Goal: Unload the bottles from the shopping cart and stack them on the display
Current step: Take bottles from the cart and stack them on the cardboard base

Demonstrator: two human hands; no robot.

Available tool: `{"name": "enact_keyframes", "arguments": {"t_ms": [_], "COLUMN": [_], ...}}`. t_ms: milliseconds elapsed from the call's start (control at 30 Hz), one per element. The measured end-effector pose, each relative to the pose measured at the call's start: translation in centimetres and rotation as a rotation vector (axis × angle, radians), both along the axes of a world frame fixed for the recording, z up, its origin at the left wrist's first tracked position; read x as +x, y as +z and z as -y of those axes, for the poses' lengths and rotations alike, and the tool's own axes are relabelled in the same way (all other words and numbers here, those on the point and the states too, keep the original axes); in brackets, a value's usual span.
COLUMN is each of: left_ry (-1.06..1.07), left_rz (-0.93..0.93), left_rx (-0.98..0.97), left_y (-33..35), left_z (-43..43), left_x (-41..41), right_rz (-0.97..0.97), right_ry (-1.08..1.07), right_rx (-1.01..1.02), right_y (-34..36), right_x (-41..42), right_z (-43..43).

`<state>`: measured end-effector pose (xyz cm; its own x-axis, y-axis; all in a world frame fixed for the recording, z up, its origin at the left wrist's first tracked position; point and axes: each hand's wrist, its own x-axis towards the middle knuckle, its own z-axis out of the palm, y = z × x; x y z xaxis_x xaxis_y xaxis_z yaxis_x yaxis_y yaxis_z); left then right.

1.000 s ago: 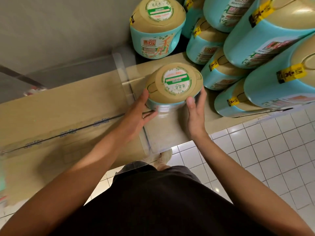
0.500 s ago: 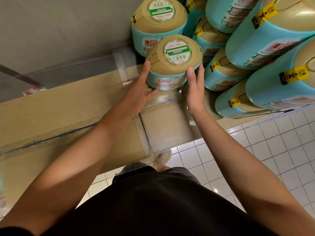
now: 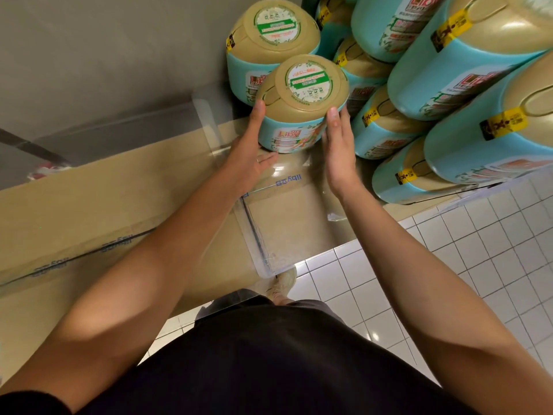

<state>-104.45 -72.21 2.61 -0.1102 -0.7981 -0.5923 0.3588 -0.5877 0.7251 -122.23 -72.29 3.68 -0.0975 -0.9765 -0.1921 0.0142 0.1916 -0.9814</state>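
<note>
head view: moved back from the front edge of box [image 3: 119,190], bottle [image 3: 302,106] now standing against rear bottle [image 3: 269,34], beside stack [image 3: 449,85]. pressed between left hand [image 3: 248,157] and right hand [image 3: 339,154], fingers straight, flat on its sides. looks placed; only letting go left.

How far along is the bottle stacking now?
Done: a pile of bottles lies stacked at right, plus a rear bottle. In hand: left hand and right hand press the sides of the front bottle on the cardboard box. Left: unknown, the cart is not visible.
</note>
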Motion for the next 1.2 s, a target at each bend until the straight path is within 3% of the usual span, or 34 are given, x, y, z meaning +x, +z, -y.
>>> {"name": "enact_keyframes", "arguments": {"t_ms": [433, 833, 1000, 1200], "left_ry": [-0.055, 0.009, 0.079, 0.321], "left_rz": [0.016, 0.298, 0.386, 0.393], "left_rx": [0.176, -0.124, -0.149, -0.104], "left_y": [-1.5, 1.1, 2.5, 3.7], "left_z": [-6.5, -18.9, -25.3, -34.4], "left_x": [2.4, 0.2, -2.1, -5.5], "right_rz": [0.013, -0.114, -0.114, -0.042], "right_ry": [-0.135, 0.072, 0.234, 0.427], "right_rx": [0.082, -0.046, -0.062, 0.000], "right_y": [0.1, 0.0, -0.5, -1.5], "right_x": [1.0, -4.1, -7.7, -11.1], "right_z": [-7.5, -17.2, -21.0, -26.4]}}
